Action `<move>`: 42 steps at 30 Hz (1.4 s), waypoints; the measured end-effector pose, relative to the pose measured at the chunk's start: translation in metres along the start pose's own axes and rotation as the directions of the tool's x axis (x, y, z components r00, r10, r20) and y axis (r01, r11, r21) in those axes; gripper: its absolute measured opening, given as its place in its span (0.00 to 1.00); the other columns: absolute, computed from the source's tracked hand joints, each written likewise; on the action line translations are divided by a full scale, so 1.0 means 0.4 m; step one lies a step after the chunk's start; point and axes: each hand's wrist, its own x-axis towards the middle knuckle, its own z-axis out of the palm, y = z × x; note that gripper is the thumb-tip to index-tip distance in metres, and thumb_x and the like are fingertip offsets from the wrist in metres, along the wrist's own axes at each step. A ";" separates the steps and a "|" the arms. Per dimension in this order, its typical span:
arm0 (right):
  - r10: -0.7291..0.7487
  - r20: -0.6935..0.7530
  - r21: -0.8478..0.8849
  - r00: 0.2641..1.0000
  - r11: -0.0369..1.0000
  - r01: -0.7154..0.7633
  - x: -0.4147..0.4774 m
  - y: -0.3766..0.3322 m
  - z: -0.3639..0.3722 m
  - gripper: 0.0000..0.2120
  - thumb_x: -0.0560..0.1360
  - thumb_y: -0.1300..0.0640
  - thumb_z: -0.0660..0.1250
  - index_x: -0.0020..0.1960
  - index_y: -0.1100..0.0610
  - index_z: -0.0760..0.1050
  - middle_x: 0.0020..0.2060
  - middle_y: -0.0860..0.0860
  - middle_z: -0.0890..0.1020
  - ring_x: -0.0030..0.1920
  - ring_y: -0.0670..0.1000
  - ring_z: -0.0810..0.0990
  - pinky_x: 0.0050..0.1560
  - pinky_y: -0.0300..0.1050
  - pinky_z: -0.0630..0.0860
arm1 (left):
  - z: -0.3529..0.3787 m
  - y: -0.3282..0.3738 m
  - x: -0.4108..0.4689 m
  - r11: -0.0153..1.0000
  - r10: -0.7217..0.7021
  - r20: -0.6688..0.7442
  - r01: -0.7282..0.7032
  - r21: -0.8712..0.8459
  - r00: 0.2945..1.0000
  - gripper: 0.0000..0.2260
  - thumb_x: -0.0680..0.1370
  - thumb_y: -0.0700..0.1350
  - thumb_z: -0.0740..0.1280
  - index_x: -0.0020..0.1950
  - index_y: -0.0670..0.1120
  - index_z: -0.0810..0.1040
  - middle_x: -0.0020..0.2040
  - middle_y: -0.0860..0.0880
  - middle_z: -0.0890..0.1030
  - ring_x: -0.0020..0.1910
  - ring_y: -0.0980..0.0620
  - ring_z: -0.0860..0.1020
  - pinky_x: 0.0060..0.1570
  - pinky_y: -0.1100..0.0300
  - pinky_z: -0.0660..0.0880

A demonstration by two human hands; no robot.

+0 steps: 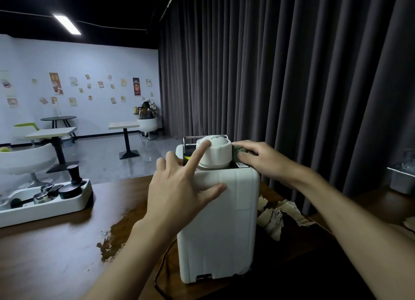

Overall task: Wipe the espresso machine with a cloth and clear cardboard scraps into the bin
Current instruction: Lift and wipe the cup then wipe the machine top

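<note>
Espresso machine [220,221], boxy and white, is standing on the table [56,254]; left hand [179,187] is resting on it, fingers spread, while right hand [258,158] is pinching a green cloth [237,153] against its round cap [219,152].

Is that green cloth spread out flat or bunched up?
Bunched up: the cloth is a crumpled wad in the right hand, pressed against the white cap on the machine.

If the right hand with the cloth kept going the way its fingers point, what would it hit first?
The right hand, holding the green cloth, points left at the white cap atop the espresso machine. The cloth seems already against it, so the cap comes first.
</note>
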 end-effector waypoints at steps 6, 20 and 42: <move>-0.089 -0.035 -0.173 0.995 0.982 0.082 -0.061 -0.002 -0.018 0.14 0.79 0.59 0.63 0.64 0.53 0.77 0.58 0.43 0.77 0.55 0.39 0.77 0.52 0.32 0.71 | 0.007 0.014 -0.008 0.999 -0.045 -0.036 0.046 0.010 0.998 0.40 0.68 0.77 0.60 0.77 0.69 0.51 0.52 0.49 0.69 0.52 0.46 0.69 0.53 0.51 0.73; -0.393 -0.249 -0.136 0.885 0.919 0.369 -0.149 -0.108 0.116 0.17 0.68 0.56 0.77 0.54 0.53 0.77 0.55 0.46 0.74 0.59 0.45 0.76 0.60 0.44 0.75 | -0.094 -0.025 -0.065 0.760 0.028 0.068 0.023 -0.650 0.997 0.28 0.71 0.72 0.63 0.70 0.66 0.69 0.62 0.65 0.76 0.63 0.65 0.72 0.57 0.61 0.73; -0.085 -0.160 -0.152 0.983 0.986 0.061 -0.063 0.016 0.081 0.30 0.79 0.48 0.63 0.77 0.44 0.54 0.68 0.41 0.68 0.65 0.34 0.65 0.62 0.31 0.59 | -0.034 -0.104 0.139 0.710 -0.163 0.276 0.307 -0.634 0.947 0.17 0.84 0.44 0.55 0.71 0.42 0.74 0.69 0.46 0.74 0.65 0.48 0.74 0.65 0.53 0.73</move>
